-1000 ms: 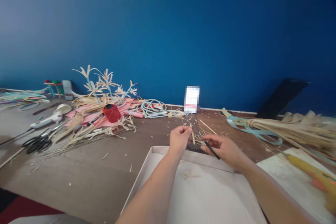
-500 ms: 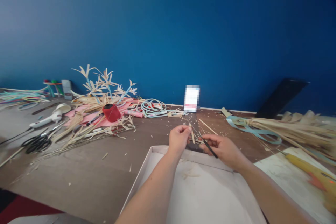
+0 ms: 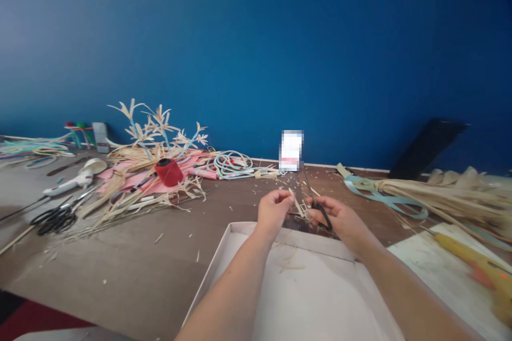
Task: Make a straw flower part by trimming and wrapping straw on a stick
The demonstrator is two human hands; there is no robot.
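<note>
My left hand pinches a thin pale straw piece above the far rim of a shallow white box. My right hand is closed on small black-handled scissors, whose blades point up and away beside the straw. The two hands are almost touching over the brown table. Fine straw shavings lie in the box under them.
Left of the hands lie a red thread spool, straw flowers, large black scissors and a white glue gun. A straw bundle with blue ribbon and a yellow glue gun lie right. A blue wall stands behind.
My right hand has turned the scissors from pointing down-right to pointing up, closer to the straw piece. My left hand has stayed put.
</note>
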